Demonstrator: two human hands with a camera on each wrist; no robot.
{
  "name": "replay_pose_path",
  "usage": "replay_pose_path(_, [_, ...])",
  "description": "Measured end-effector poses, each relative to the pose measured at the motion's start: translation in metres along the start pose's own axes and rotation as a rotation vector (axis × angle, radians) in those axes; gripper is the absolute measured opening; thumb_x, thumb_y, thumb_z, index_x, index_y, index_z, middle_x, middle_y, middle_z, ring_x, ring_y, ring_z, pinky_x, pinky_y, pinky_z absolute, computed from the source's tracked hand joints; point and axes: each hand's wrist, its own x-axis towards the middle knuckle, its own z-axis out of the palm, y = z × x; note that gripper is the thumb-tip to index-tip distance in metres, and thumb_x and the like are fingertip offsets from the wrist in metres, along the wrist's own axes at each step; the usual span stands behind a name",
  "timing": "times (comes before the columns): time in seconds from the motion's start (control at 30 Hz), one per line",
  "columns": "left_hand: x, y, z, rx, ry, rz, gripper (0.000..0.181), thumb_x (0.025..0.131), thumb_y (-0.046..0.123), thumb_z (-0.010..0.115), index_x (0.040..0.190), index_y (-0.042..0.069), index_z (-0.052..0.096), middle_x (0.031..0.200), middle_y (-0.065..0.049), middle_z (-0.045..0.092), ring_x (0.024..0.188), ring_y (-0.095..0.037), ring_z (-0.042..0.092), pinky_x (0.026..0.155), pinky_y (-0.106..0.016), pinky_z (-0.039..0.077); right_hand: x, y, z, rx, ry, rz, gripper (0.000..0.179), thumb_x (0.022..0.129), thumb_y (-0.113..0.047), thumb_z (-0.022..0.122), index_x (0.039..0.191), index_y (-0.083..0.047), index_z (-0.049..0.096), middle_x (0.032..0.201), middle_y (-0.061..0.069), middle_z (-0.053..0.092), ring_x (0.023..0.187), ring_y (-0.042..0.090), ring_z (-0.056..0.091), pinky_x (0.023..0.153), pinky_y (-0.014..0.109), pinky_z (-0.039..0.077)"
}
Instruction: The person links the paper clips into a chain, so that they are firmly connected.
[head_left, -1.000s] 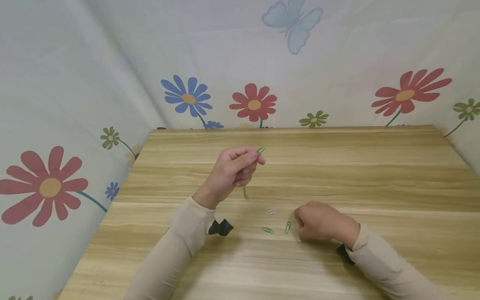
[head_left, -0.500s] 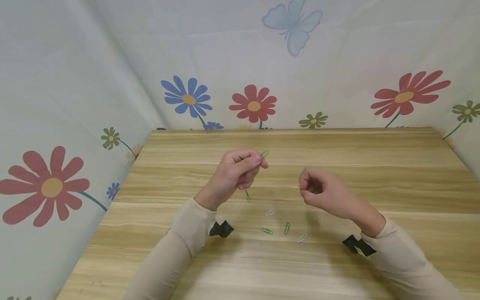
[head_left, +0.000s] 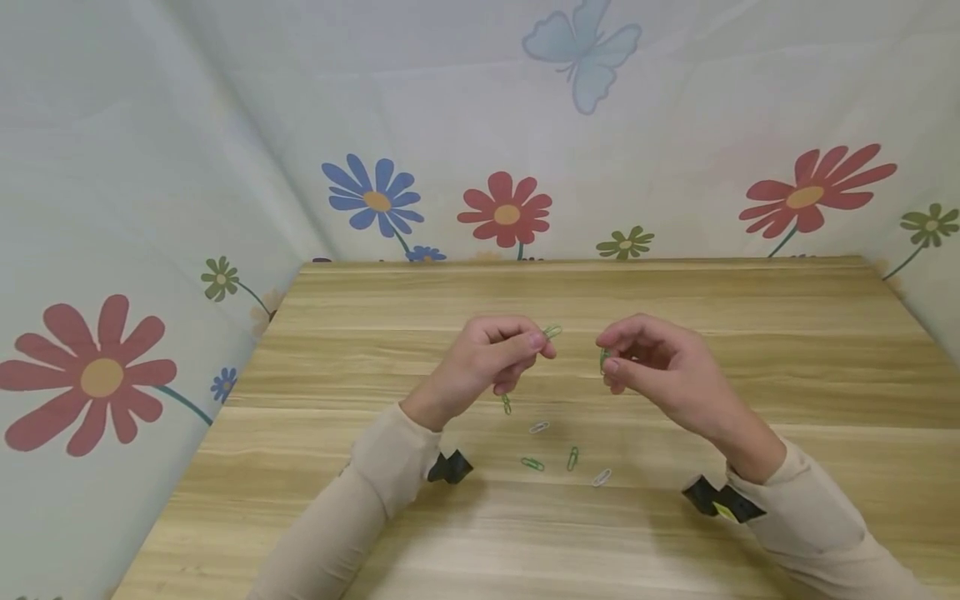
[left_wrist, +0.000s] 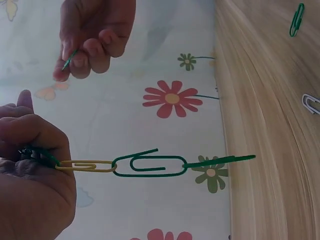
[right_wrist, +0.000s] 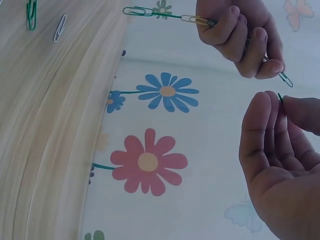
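My left hand (head_left: 498,358) grips a chain of linked paper clips above the table. From its thumb and fingertip a green end clip (right_wrist: 286,79) pokes out toward the right hand. Out of the other side of the fist hang a yellow clip (left_wrist: 85,165), a green clip (left_wrist: 150,166) and another green clip (left_wrist: 220,161); the links inside the fist are mostly hidden. Facing it a short gap away, my right hand (head_left: 667,362) pinches a loose green paper clip (head_left: 604,360) between thumb and fingers. That clip appears nearly edge-on in the right wrist view (right_wrist: 281,99).
On the wooden table (head_left: 720,533) below the hands lie two green paper clips, one on the left (head_left: 532,463) and one nearer the middle (head_left: 573,458). Two white clips are there too, a farther one (head_left: 539,427) and a nearer one (head_left: 602,477). Flower-printed cloth (head_left: 675,108) hangs behind.
My right hand has risen from the table with a green paper clip and turned toward the left hand. The left hand has shifted slightly right and nearer, its chain still hanging.
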Motion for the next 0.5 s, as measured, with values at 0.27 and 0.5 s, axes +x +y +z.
replay_pose_path(0.27, [-0.002,0.002,0.014,0.141,-0.044,-0.013,0.022,0.103,0.015,0.055,0.097,-0.001,0.069,0.065,-0.007,0.046,0.050,-0.018,0.039,0.044,-0.028,0.036,-0.002,-0.007,0.010,0.067,0.045,-0.138,0.026,0.092,0.016,0.060,0.112,0.002,0.069,0.090,0.015,0.063,0.072,0.021,0.064,0.066,0.029,0.057])
replay_pose_path(0.5, [-0.003,0.002,0.021,0.187,-0.070,0.050,0.022,0.102,0.012,0.053,0.091,-0.002,0.067,0.064,-0.005,0.047,0.047,-0.018,0.038,0.043,-0.027,0.035,-0.003,-0.009,0.023,-0.057,0.105,-0.294,0.024,0.089,0.015,0.066,0.110,0.004,0.067,0.093,0.015,0.066,0.078,0.017,0.066,0.069,0.024,0.056])
